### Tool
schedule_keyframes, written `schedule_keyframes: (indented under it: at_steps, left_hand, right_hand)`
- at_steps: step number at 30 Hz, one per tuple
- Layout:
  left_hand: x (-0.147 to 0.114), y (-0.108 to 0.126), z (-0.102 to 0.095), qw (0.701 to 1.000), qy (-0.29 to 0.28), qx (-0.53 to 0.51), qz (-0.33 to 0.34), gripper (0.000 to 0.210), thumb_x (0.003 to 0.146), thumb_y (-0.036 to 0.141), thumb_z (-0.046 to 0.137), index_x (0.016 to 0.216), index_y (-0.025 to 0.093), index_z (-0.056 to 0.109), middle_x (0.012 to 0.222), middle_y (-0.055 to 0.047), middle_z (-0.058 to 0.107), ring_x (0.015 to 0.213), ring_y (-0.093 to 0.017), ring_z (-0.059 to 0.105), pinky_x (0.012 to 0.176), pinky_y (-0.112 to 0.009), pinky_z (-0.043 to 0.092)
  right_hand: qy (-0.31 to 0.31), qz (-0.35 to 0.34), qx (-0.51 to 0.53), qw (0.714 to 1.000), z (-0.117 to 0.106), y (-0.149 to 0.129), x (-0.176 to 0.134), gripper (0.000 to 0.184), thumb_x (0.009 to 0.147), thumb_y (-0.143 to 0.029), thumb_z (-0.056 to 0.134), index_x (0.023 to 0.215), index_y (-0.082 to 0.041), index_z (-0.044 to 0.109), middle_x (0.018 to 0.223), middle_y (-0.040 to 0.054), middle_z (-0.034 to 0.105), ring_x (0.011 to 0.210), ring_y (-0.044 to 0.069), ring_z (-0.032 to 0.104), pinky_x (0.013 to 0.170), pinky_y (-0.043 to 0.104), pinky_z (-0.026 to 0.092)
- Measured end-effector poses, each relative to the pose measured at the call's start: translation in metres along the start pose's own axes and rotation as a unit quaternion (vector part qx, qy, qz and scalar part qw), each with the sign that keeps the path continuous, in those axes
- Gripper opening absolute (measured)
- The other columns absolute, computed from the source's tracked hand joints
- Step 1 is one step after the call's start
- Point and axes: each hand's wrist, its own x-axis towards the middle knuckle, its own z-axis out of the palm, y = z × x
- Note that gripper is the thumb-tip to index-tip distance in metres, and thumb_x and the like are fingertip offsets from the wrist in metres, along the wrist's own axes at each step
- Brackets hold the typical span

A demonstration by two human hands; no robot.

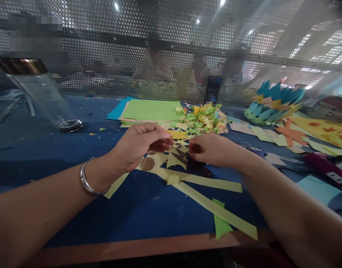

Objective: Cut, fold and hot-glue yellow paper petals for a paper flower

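Observation:
My left hand (150,143) is closed in a pinch, with a small yellow-orange paper piece (178,134) at its fingertips. To its right, my right hand (206,147) has curled fingers at the scissors (182,156); their blades point left and stand slightly apart. Part of the dark red handle shows below that hand, while the fingers hide the rest. Under both hands lie pale yellow paper scraps (175,160) and a round brownish disc (147,163). Long pale yellow strips (215,204) stretch toward the front edge, one crossing a green scrap (222,223).
Folded paper pieces (207,119) are heaped behind my hands, beside stacked green sheets (151,109). A glass bottle (48,96) stands at left. At right are a blue pointed paper crown (274,104), an orange cutout (291,132) and a purple tool (326,169). Perforated metal (104,48) rises behind the table.

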Motion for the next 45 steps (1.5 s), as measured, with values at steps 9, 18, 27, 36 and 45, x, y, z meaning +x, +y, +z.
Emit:
schedule_keyframes:
  at_steps: [9,18,27,36,45]
  left_hand:
    - [0.002,0.001,0.0,0.999,0.015,-0.03,-0.007,0.013,0.078,0.033,0.076,0.073,0.021,0.075,0.084,-0.004,0.076,0.072,-0.015,0.069,0.072,-0.027,0.055]
    - [0.009,-0.002,-0.007,0.995,0.05,-0.087,-0.01,0.012,0.077,0.03,0.075,0.074,0.018,0.072,0.081,-0.005,0.074,0.076,-0.015,0.066,0.073,-0.028,0.055]
    - [0.014,0.0,-0.009,0.993,0.075,-0.093,-0.019,0.012,0.076,0.027,0.073,0.071,0.017,0.07,0.073,-0.004,0.072,0.074,-0.015,0.066,0.072,-0.027,0.054]
    - [0.014,-0.001,-0.012,0.992,0.048,-0.108,-0.046,0.014,0.075,0.03,0.076,0.073,0.017,0.07,0.075,-0.003,0.072,0.074,-0.017,0.067,0.069,-0.029,0.055]
    - [0.014,0.001,-0.012,0.991,0.05,-0.113,-0.056,0.012,0.075,0.027,0.075,0.069,0.018,0.07,0.072,-0.003,0.071,0.073,-0.017,0.067,0.068,-0.029,0.054]
  right_hand:
    - [0.089,0.043,-0.044,0.994,0.004,-0.011,-0.001,0.007,0.071,-0.028,0.059,0.07,-0.022,0.063,0.07,0.0028,0.066,0.06,0.016,0.051,0.052,0.029,0.029]
    - [0.232,-0.027,0.097,0.968,-0.003,-0.019,-0.008,0.007,0.074,-0.026,0.061,0.07,-0.02,0.06,0.058,-0.0034,0.058,0.052,0.01,0.048,0.052,0.026,0.032]
    - [0.25,-0.058,0.107,0.961,-0.001,-0.018,-0.009,0.007,0.075,-0.025,0.061,0.071,-0.02,0.06,0.059,-0.0034,0.057,0.052,0.009,0.047,0.051,0.025,0.031]
    - [0.231,-0.055,0.098,0.966,-0.003,-0.023,-0.012,0.005,0.073,-0.024,0.061,0.072,-0.02,0.059,0.061,-0.0034,0.056,0.053,0.01,0.045,0.053,0.025,0.03]
    - [0.222,-0.051,0.1,0.969,-0.004,-0.025,-0.013,0.004,0.074,-0.024,0.06,0.072,-0.02,0.058,0.063,-0.0022,0.057,0.056,0.011,0.045,0.055,0.026,0.03]
